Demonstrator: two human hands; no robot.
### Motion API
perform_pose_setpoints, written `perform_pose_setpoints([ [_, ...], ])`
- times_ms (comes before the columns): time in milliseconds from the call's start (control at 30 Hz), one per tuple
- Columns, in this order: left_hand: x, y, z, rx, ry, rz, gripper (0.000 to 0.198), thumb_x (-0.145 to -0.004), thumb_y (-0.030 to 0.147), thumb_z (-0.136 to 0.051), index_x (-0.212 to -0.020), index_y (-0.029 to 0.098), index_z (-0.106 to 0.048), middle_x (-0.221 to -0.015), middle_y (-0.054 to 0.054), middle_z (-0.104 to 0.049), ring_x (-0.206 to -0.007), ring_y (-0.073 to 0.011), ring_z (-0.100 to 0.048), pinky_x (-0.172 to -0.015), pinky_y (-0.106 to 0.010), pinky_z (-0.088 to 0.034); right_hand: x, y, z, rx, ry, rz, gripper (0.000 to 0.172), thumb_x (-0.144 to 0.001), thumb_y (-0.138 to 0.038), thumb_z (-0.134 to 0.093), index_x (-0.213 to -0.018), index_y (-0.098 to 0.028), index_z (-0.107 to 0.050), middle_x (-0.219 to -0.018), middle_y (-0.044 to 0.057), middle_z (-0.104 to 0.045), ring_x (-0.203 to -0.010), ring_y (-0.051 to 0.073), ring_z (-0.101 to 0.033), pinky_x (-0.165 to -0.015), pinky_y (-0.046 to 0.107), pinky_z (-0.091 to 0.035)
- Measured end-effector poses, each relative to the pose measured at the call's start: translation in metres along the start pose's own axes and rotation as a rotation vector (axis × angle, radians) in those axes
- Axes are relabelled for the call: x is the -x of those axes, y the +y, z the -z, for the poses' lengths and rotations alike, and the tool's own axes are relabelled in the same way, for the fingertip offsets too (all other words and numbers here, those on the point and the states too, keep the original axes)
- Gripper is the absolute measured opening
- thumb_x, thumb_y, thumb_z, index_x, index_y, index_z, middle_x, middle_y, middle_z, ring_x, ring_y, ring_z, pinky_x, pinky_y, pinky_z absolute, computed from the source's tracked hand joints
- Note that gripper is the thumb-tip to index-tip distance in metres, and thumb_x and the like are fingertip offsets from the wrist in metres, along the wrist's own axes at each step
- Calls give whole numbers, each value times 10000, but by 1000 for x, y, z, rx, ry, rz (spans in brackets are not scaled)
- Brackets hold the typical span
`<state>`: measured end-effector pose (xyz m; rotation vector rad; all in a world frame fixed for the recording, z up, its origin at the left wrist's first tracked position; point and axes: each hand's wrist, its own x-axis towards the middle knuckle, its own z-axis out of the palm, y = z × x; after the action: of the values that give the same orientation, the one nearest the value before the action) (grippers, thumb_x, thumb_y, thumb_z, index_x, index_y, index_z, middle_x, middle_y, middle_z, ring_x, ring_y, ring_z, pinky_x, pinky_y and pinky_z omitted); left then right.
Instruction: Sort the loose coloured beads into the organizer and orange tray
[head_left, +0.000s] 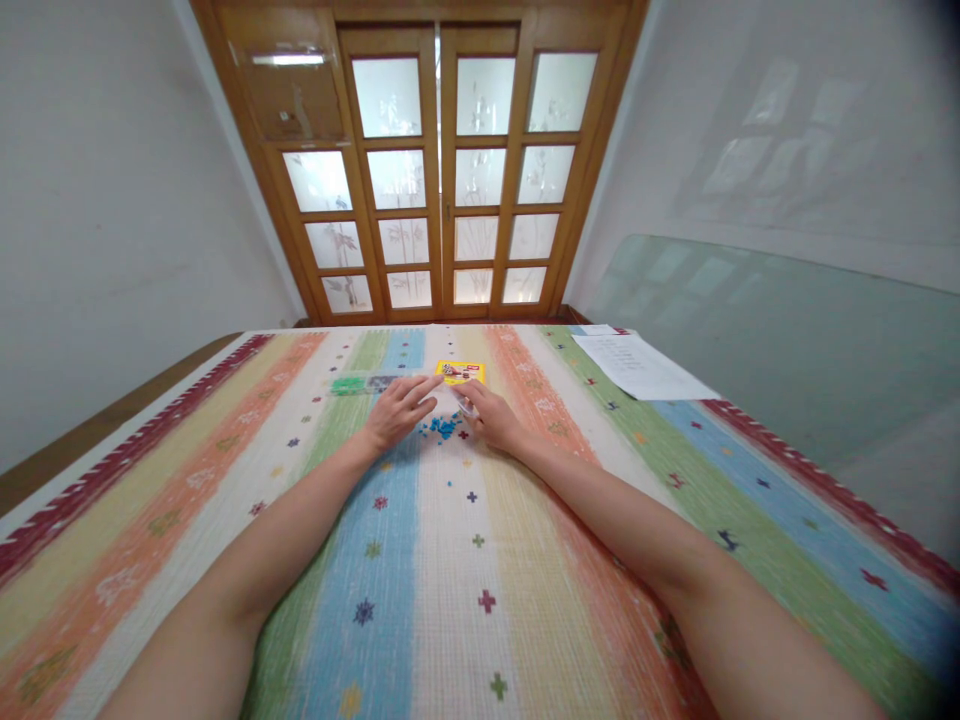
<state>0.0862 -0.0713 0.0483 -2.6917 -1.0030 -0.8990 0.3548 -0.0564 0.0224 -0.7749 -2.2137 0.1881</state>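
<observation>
Both my arms reach forward over a striped, many-coloured cloth (465, 560). A small heap of blue pieces (441, 427) lies between my hands. My left hand (401, 408) rests just left of the heap, fingers stretched toward it. My right hand (489, 412) sits just right of it, fingers curled round a small clear bag (457, 402) held over the heap. A yellow printed card or packet (460, 372) lies just beyond the hands. Further left lie a green bag of pieces (347, 385) and a greyish bag (381, 381).
A white printed sheet (637, 365) lies at the far right of the cloth. A glass pane (787, 340) leans along the right wall. Wooden doors with frosted panes (439, 170) stand behind the surface. The cloth's left edge (112, 440) drops to a wooden floor.
</observation>
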Motion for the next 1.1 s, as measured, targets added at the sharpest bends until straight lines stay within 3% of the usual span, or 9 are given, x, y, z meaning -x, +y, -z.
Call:
perform_pose_setpoints([
  [100, 0, 0, -2, 16, 26, 33, 294, -1016, 185, -464, -1118, 280, -723, -1548, -82, -587, -1452, -288, -503, -1191, -597, -427, -1, -4, 1, -1, 11, -2, 571, -968, -201, -583, -1530, -261, -500, -1476, 135, -572, -1376, 286, -557, -1120, 466, -516],
  [333, -1, 7, -13, 12, 93, 137, 496, -825, 77, -580, -1286, 253, -635, -1583, -112, -510, -1416, -320, -525, -1182, -581, -446, -2, -4, 2, 49, -26, 49, 789, -1007, -405, -656, -1682, -290, -263, -1650, 145, -411, -1538, 296, -387, -1250, 545, -388],
  [600, -3, 22, -25, 204, 162, 269, 423, -850, 198, -672, -1255, 247, -562, -1540, -128, -485, -1412, -300, -523, -1132, -508, -502, -4, -8, 5, 111, -14, 52, 856, -979, -415, -704, -1690, -314, -238, -1686, 143, -358, -1564, 317, -344, -1261, 581, -364],
  [700, -4, 23, -27, 294, 196, 289, 387, -891, 239, -683, -1267, 245, -588, -1554, -129, -493, -1261, -273, -635, -1088, -482, -537, -4, -8, 6, 106, 24, 33, 856, -972, -365, -708, -1689, -305, -243, -1659, 144, -400, -1541, 313, -383, -1253, 563, -384],
  [800, -5, 22, -32, 438, 209, 314, 348, -931, 318, -695, -1260, 239, -610, -1571, -137, -501, -991, -198, -713, -945, -417, -606, -4, -7, 6, 100, 55, 5, 845, -969, -326, -697, -1687, -300, -251, -1629, 140, -446, -1521, 311, -415, -1244, 558, -400],
  [900, -6, 22, -39, 559, 263, 418, 510, -910, 398, -743, -1355, 257, -536, -1517, -134, -546, -784, -124, -687, -779, -330, -617, -4, -9, 6, 125, 45, 25, 798, -969, -320, -686, -1670, -292, -306, -1632, 137, -451, -1513, 318, -427, -1241, 568, -400],
  [1000, -7, 23, -43, 623, 287, 507, 641, -876, 423, -778, -1409, 268, -457, -1442, -122, -581, -698, -95, -664, -703, -288, -592, -5, -11, 3, 190, 21, 27, 679, -987, -332, -663, -1617, -272, -417, -1619, 141, -475, -1502, 334, -437, -1236, 586, -390],
  [1100, -8, 22, -44, 604, 237, 532, 633, -877, 411, -770, -1404, 262, -453, -1384, -108, -609, -709, -110, -685, -739, -308, -592, -5, -10, 0, 237, -24, -1, 555, -1015, -319, -617, -1554, -245, -506, -1542, 149, -563, -1437, 333, -513, -1199, 559, -430],
])
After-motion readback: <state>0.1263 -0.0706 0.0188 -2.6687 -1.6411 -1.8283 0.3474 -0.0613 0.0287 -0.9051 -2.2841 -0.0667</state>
